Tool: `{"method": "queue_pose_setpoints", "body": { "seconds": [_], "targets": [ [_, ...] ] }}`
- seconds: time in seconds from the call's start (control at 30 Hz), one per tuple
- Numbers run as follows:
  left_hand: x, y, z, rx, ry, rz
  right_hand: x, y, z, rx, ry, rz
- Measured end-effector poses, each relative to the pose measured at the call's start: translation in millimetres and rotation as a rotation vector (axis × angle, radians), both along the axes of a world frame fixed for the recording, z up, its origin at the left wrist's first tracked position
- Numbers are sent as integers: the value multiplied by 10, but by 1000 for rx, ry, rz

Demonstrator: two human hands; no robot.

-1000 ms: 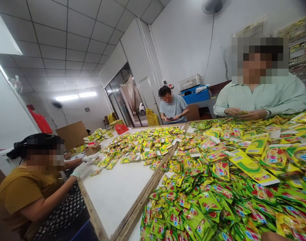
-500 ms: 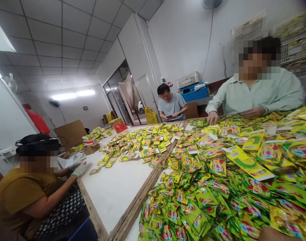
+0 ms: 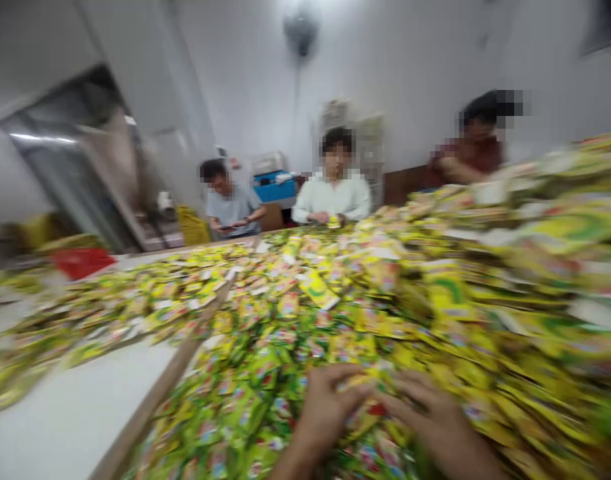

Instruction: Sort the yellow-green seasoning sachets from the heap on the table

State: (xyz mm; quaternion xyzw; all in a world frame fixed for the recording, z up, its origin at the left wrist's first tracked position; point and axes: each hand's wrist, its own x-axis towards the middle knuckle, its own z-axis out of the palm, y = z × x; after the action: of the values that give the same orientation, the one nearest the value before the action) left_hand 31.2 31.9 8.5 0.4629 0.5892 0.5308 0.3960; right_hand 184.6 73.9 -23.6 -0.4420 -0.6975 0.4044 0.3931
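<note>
Low in the head view, my left hand [image 3: 328,403] and my right hand [image 3: 433,410] face each other over the heap. Between their fingertips is a small yellow packet [image 3: 369,405] with a patch of red, blurred by motion. The fingers of both hands are bent in around it; whether it is a pouch or a flat carton I cannot tell. Green pouches [image 3: 255,407] lie piled to the left of my hands. Yellow packets [image 3: 490,400] are heaped on the right.
A wooden strip [image 3: 160,387] divides the white table [image 3: 105,393]. Flat yellow cartons [image 3: 318,288] lie scattered ahead. A red bag [image 3: 81,263] sits at the far left. Several people sit across the table, including a person in a pale shirt [image 3: 335,199].
My view has swung to the right. Both my hands now show at the packet, where only a bit of one hand showed before. The person at the left has left the picture.
</note>
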Motion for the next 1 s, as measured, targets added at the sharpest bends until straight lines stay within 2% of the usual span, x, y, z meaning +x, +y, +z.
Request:
{"method": "queue_pose_setpoints", "body": {
  "seconds": [0.07,0.2,0.27,0.37,0.47,0.57,0.7,0.8,0.93,1.0],
  "targets": [
    [31,36,-67,-26,-76,0,45,-18,98,-20,-40,50],
    [91,23,-46,-94,-310,-102,17,-51,208,-8,-105,-94],
    [112,-1,2,-116,-282,-211,26,-70,237,26,-113,-166],
    [139,-11,14,-179,-192,-354,54,-81,266,117,-140,-171],
    [162,-1,-40,-193,-255,-334,54,-84,277,150,-188,-165],
    [173,0,-85,-177,-287,-297,29,-100,261,66,-226,-138],
    [176,-1,-112,-210,-173,-312,30,-118,243,5,-263,-2],
    [184,7,-123,-202,-173,-300,57,-122,276,1,-257,67],
    [186,17,-153,-166,-202,-305,61,-136,327,-22,-179,-81],
    [186,12,-191,-145,-193,-339,43,-153,316,-32,-163,-97]
  ]
}}
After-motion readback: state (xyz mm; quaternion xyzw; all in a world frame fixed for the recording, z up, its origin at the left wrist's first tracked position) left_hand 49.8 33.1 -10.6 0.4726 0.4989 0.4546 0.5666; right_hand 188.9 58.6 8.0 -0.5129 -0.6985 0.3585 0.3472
